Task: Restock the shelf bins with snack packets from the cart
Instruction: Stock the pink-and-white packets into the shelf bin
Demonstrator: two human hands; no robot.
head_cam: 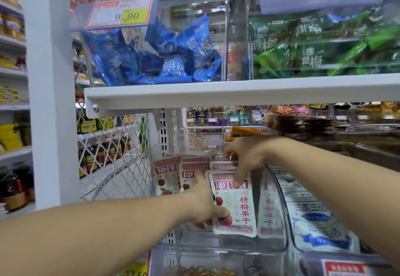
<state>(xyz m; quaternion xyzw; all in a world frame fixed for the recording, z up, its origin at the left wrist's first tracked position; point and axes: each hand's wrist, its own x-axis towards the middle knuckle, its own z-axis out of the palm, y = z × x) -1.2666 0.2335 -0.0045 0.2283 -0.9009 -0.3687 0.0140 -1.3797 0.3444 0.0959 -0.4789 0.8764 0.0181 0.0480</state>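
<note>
At the left end of the lower shelf, under the white shelf board (216, 93), sits a clear bin (216, 247). Both hands are inside it. The front packet (236, 206) stands up tall in the bin, with its long side going up and down and its face to the person. More packets (171, 176) like it stand in a row behind it, toward the back left.

The left hand (203, 202) grips the front packet by its lower left edge, with the thumb on the face and the fingers (201, 224) curled behind. The right hand (244, 156) comes in from above and pinches the packet's top, one fingertip pressed on the red label. So the packet lies just right of the left hand and just below the right hand. Both hands touch it, so neither is nearer.

I think the next move is to push the packet back against the row. It must stay upright for that.

The cart is not in view. The bin floor is hidden by the left hand and the packet. A pink shape on the bin's right wall may be a second packet or only a reflection; I cannot tell. The right side of the upper shelf is blurred.
</note>
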